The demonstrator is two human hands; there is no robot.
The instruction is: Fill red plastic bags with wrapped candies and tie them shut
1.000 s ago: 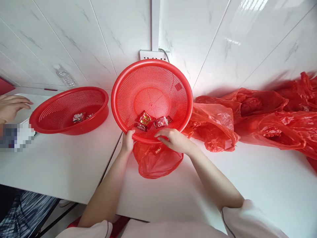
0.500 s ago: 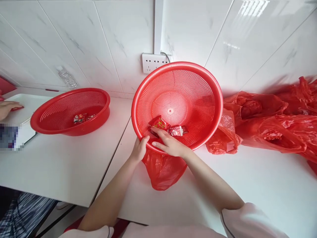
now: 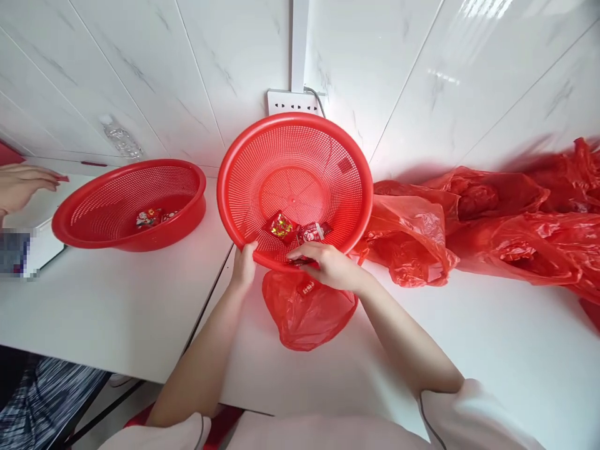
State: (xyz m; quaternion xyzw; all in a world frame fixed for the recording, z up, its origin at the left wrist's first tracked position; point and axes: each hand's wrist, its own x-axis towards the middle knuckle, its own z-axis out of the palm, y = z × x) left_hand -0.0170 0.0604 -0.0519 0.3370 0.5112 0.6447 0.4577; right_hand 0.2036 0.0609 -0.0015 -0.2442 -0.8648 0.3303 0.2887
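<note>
A red mesh basket (image 3: pixel 293 169) is tilted toward me against the wall. My left hand (image 3: pixel 244 265) grips its near rim at the left, thumb over the edge. Low inside the basket, my right hand (image 3: pixel 328 264) has its fingers curled onto a small dark red packet (image 3: pixel 300 260), partly hidden by them. Beside it lie a shiny red-and-gold packet (image 3: pixel 282 226) and a red-and-white packet (image 3: pixel 313 233). Below the rim a red plastic bag (image 3: pixel 304 322) lies on the table, with a small red packet (image 3: pixel 308 287) at its top.
Left of me stands another red basket (image 3: pixel 129 240) holding several packets. A co-worker's hand (image 3: pixel 23 186) is beyond it, over a white tray. Several red plastic bags (image 3: pixel 497 244) are heaped at the right. A power strip (image 3: pixel 290 102) and a clear bottle (image 3: pixel 120 136) are by the wall.
The basket has shifted left and tilted further toward me, with my left hand on its rim. My right hand's fingers have drawn back toward the near rim and curled. A packet now shows at the bag.
</note>
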